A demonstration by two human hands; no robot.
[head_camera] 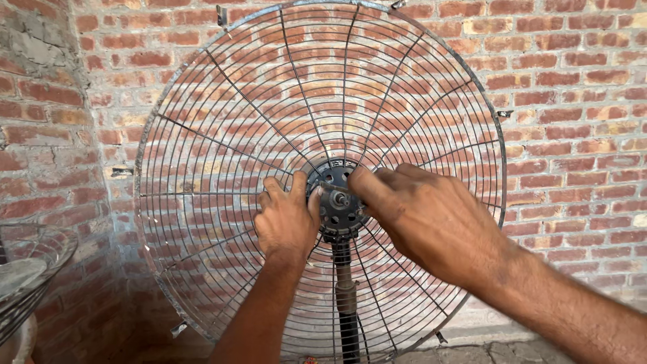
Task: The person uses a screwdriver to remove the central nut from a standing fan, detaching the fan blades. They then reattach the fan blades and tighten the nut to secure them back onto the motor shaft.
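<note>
Behind right hand (431, 219), fan hub (335, 202) partly hidden.

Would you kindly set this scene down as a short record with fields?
Setting: brick wall behind a fan on a stand pole
Main thing: round wire fan guard, upright, no blades visible
Centre: dark motor hub with a short shaft
Left hand: at the hub's left edge, fingers on the guard
Right hand: at the hub's right side
Left edge: part of another wire guard

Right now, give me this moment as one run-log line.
left hand: fingers on motor hub | right hand: fingers at hub shaft | rear fan guard: upright on stand pole, before brick wall
</note>
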